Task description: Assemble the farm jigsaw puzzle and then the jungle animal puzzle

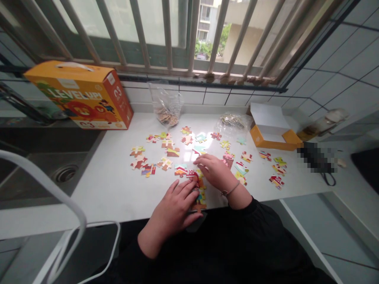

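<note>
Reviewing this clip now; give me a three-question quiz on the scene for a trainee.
1. Which hand's wrist wears the bracelet?
2. True or false: the small orange box near the window wall is shut.
3. What does the left hand partly cover?
a) the sink
b) puzzle pieces
c) a clear bag

Key:
1. The right hand.
2. False; its lid stands open.
3. b
</note>
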### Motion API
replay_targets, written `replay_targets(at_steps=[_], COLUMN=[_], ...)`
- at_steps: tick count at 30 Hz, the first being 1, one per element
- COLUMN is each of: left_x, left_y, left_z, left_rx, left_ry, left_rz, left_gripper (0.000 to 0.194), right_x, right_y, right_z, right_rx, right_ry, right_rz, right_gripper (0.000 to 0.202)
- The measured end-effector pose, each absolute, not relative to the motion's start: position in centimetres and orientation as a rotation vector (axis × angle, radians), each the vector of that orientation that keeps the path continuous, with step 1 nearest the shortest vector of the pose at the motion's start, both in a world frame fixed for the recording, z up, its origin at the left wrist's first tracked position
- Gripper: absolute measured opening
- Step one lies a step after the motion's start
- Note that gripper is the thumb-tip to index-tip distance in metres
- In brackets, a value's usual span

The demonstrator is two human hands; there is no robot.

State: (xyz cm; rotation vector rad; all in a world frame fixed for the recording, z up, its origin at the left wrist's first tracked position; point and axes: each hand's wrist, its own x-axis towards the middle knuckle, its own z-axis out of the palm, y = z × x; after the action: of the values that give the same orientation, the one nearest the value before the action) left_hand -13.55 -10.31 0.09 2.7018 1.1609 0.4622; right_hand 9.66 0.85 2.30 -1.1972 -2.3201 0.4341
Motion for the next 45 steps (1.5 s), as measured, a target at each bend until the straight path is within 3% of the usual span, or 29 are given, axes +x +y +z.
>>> replay_targets(at_steps=[11,25,31,38,41,45], left_x=[-13.7,-13.8,-13.8,-13.9,-13.9,-13.9], left_y=[-10.2,-10.1,-10.1,-10.2,-10.2,-10.2], left_z=[0.1,0.2,0.4,0.3,0.3,0.4], left_rx=[2.687,2.690,2.706,2.735,2.739,2.741], left_ry=[1.155,1.134,1.100,1.088,1.077,1.078], left_rz=[0.453,0.512,0.524,0.459,0.455,0.468], left_gripper=[0.061,0.055,0.056,0.061,0.061,0.060], right_x=[24.1,24.8,24.4,25.3,24.0,19.6], right_y=[-1.9,-1.6,0.3,1.0,0.3,-0.5], right_z=[1.4,1.2,2.1,3.7,4.3,4.2], right_rx=[-2.139,-2.034,-2.103,-2.047,-1.942,-1.570], right_ry=[-2.046,-2.078,-2.028,-2.016,-1.798,-1.436], right_rz=[0.008,0.114,0.175,0.212,0.414,1.099], right_gripper=[0.029,0.035,0.049,0.009,0.014,0.039])
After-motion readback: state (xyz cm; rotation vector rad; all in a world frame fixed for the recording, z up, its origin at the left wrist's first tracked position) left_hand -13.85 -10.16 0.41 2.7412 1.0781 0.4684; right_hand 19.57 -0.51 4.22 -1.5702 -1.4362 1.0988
